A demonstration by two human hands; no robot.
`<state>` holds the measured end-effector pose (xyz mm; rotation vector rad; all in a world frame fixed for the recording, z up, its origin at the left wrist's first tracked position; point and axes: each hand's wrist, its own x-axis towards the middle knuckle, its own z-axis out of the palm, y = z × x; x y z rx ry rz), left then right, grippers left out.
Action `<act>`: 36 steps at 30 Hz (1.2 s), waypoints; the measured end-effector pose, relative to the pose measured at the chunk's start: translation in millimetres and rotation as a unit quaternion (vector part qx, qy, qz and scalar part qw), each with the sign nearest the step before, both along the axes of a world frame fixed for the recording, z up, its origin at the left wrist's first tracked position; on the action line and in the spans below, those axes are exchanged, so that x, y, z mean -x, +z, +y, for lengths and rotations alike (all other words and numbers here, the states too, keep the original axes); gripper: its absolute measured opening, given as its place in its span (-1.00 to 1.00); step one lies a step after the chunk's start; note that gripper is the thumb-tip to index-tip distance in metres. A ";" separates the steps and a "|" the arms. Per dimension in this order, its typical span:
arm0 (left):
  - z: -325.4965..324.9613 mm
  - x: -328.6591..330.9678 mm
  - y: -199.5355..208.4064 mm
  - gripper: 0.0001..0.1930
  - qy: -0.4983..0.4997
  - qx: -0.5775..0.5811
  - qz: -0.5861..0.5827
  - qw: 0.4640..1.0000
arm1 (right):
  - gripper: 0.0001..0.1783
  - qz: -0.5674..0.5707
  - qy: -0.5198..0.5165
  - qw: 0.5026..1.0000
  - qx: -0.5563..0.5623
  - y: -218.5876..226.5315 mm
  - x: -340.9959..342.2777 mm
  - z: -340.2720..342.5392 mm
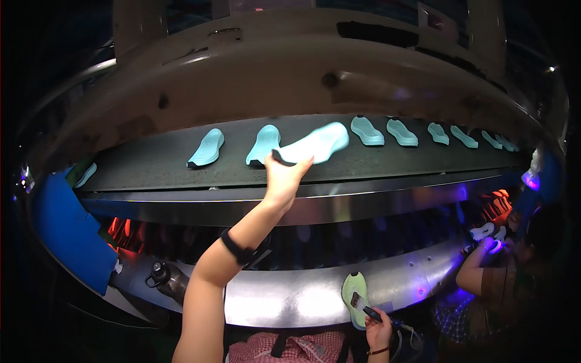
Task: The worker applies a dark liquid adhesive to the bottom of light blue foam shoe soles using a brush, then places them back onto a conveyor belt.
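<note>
Dark belt (151, 160) bears pale-blue soles (367, 132) above shiny metal bench (272, 296), gloom around.

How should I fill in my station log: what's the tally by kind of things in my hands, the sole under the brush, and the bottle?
Soles: 2 (light-blue sole in your left hand, yellow-green sole under the brush)
Brush: 1, in your right hand
Bottle: 1
Total: 4

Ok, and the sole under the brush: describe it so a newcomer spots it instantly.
Find the shiny steel ledge low in the picture. Right of centre, the right hand holds a brush over one sole. It is yellow-green, unlike the pale blue soles on the dark belt.
</note>
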<state>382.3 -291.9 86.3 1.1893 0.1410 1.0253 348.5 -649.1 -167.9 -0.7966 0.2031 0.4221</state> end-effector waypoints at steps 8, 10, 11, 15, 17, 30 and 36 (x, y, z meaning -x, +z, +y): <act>29.0 -5.9 15.2 -0.02 0.008 -0.038 0.222 0.974 | -0.66 -0.008 0.007 1.000 -0.014 -13.7 -14.4 -17.8; 46.8 14.8 25.7 -0.03 0.123 -0.164 0.243 0.948 | -0.67 0.018 0.004 1.000 -0.013 -13.6 -13.0 -18.6; 55.8 21.9 28.7 0.02 0.195 -0.195 0.231 0.933 | -0.67 0.025 -0.007 1.000 -0.002 -13.0 -12.6 -18.0; 93.0 25.1 30.9 0.19 0.298 -0.231 0.442 0.814 | -0.66 0.022 -0.008 1.000 0.018 -11.5 -10.1 -11.7; 104.5 18.4 25.2 0.34 0.286 -0.279 0.480 0.781 | -0.65 0.016 -0.007 1.000 0.020 -13.3 -10.5 -9.7; 97.6 3.1 37.5 0.26 0.271 -0.214 0.637 0.689 | -0.68 0.046 0.066 0.992 -0.101 -72.2 -23.7 -31.5; 62.2 -3.8 46.8 0.34 0.314 -0.348 0.617 0.632 | -0.68 0.073 0.082 0.986 -0.122 -64.0 -22.9 -27.8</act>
